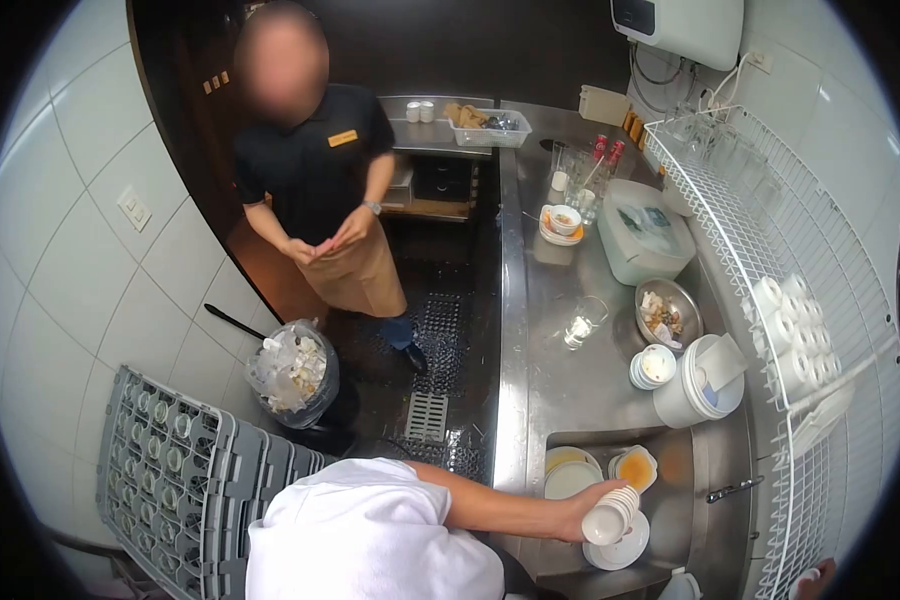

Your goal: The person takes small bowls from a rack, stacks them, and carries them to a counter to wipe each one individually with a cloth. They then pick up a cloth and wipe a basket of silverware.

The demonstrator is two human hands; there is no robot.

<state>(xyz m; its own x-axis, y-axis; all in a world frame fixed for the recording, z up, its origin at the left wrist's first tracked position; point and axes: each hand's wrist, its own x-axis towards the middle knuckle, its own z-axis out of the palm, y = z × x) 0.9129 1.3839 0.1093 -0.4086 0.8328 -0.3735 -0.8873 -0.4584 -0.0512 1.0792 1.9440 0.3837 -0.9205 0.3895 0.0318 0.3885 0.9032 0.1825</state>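
My left hand (582,514) reaches from a white sleeve over the sink (676,465), wrapped around a tilted stack of small white bowls (610,518). Beneath the stack, white plates (622,553) lie in the sink. Further back in it are a larger round plate (570,480) and a white dish with orange residue (636,468). At the lower right edge, my right hand (822,577) shows only partly beside the wire rack (782,480). Its fingers are closed around a small white object that I cannot make out.
On the steel counter stand a white bucket (682,394), a metal bowl of food scraps (669,314) and a plastic tub (642,245). A co-worker (320,180) stands across the floor by a lined bin (292,372). Grey glass racks (165,480) are stacked lower left.
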